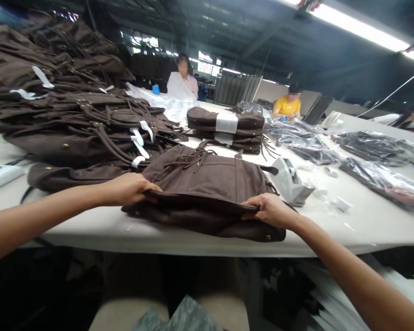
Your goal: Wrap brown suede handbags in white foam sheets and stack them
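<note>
Far left: high pile of dark brown bags [65, 138], handles loose, white tags [138, 138] hanging out.

Left hand [133, 189]: closed, thumb and fingers pinching the left end of a raised fold on one brown bag [207, 179].

This bag lies flat at the near edge of the pale table [89, 230], just right of the pile. Cloth dark brown, matte, soft-looking, lightly creased. Upper face: vertical seams, a thin drawn cord towards the far left, a strap with small metal fitting near the far edge. The fold stands up as a long lip between the hands; below it the near side sags in shadow, a brass-coloured stud at each lower corner. Material possibly suede or canvas; too soft in view to be sure.

Beyond it: stack of folded bags [195, 123] with a white band.

Right hand [267, 210]: closed, pinching the fold's right end.

Right of the bag: grey tape dispenser [291, 184]. Far right: plastic-wrapped bundles [369, 147].
</note>
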Available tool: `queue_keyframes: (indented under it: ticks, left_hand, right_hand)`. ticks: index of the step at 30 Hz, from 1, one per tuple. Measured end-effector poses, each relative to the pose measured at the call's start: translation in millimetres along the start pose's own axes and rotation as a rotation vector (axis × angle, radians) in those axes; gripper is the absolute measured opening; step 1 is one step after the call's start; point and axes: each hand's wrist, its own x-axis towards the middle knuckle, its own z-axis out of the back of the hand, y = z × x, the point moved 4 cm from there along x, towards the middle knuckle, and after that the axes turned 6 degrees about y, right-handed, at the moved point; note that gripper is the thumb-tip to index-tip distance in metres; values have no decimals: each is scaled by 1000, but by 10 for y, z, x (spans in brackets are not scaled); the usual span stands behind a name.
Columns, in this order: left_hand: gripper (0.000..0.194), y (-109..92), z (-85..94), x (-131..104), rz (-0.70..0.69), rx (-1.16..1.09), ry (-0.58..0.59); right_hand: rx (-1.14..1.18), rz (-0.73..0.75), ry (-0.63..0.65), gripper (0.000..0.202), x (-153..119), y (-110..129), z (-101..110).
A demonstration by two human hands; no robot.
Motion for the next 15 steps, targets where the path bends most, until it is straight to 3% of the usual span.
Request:
queue_keyframes:
  ticks: [3,8,15]
  left_hand:
    - [53,-7,-216,-90,39,18,114]
    - [60,-7,-324,-204,24,65,-98]
    - [42,-170,-521,-405,37,23,-311]
  right_hand:
    - [-113,7,-169,25,-124,103,-176]
    - [-362,91,-405,47,-260,200,-325]
    - [-533,53,-446,55,-402,345,-654]
